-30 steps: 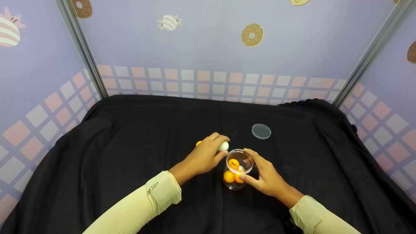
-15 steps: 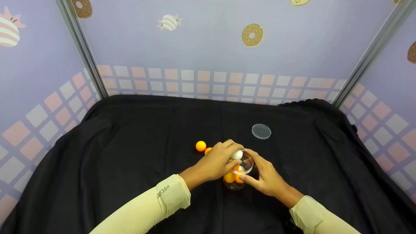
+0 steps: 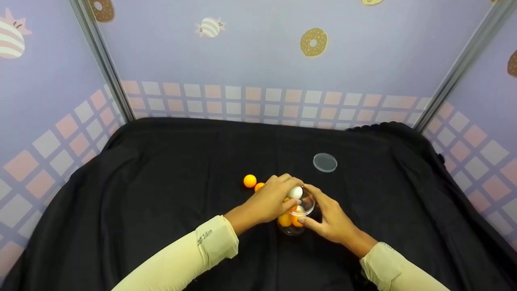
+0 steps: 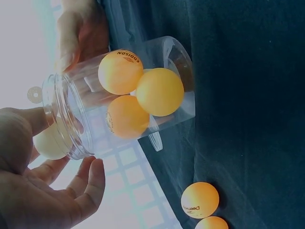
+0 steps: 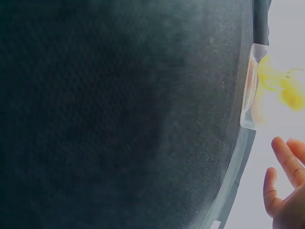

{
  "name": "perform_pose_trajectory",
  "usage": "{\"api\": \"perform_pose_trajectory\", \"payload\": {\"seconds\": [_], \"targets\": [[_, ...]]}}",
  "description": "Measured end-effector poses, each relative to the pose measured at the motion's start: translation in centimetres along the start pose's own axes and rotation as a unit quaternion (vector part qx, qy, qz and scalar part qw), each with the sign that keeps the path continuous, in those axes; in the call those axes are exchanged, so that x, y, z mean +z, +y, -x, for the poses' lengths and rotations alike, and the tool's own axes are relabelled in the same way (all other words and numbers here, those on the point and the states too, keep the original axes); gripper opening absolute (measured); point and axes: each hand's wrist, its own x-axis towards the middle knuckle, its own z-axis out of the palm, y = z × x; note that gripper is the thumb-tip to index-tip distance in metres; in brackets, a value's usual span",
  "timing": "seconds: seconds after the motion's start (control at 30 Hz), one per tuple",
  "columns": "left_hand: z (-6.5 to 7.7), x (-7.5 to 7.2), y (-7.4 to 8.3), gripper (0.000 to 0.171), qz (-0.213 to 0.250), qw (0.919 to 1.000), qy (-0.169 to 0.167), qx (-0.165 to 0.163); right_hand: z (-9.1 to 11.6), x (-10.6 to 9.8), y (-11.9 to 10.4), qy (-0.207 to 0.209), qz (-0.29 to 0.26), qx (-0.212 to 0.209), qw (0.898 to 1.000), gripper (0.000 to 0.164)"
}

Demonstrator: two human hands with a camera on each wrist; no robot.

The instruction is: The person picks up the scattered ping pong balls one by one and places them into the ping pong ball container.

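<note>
A clear plastic jar (image 3: pixel 291 231) stands upright on the black cloth, with several orange table tennis balls (image 4: pixel 160 92) and a white one inside. My right hand (image 3: pixel 334 218) holds it by the upper part, thumb on the near side and fingers round the far side. Over the mouth, my left hand (image 3: pixel 271 201) pinches a white table tennis ball (image 3: pixel 296 192) between thumb and fingers. The left wrist view has this ball overlapping the jar's rim (image 4: pixel 71 117), with the other left fingers spread beside it.
A round clear lid (image 3: pixel 325 162) lies flat on the black cloth (image 3: pixel 173 169) behind the jar. Left of the jar are an orange ball (image 3: pixel 250 181) and another orange ball (image 3: pixel 259 186), partly behind my left hand. Patterned lilac walls (image 3: pixel 258 52) surround the table.
My left hand has carried the white ball rightward and nearer to me, to the jar's mouth, uncovering the two loose orange balls. My right hand and the jar have stayed put.
</note>
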Motion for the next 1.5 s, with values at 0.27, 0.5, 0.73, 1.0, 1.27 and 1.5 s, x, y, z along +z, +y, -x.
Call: {"api": "perform_pose_trajectory", "payload": {"seconds": [0.27,0.5,0.73,1.0,1.27,1.5], "targets": [[-0.03,0.1,0.06,0.038,-0.006,0.9999,-0.002,-0.009,0.05,0.12,0.07,-0.001,-0.019,0.004,1.0,0.084],[0.02,0.05,0.05,0.038,-0.006,0.9999,0.005,-0.007,-0.08,0.02,-0.04,0.002,-0.013,-0.003,1.0,0.084],[0.05,-0.05,0.15,0.039,-0.002,0.9999,0.002,-0.012,-0.07,-0.03,0.02,0.0,-0.009,-0.002,1.0,0.084],[0.03,-0.01,0.19,0.039,-0.004,0.9999,0.005,-0.014,0.02,0.02,0.11,0.002,-0.006,-0.002,1.0,0.084],[0.14,0.09,0.12,0.04,-0.009,0.9998,0.006,-0.015,0.03,0.0,-0.08,-0.006,-0.015,0.009,1.0,0.084],[0.12,0.12,0.09,0.04,-0.016,0.9998,0.01,-0.007,0.04,-0.01,-0.07,-0.007,-0.01,0.008,1.0,0.084]]}}
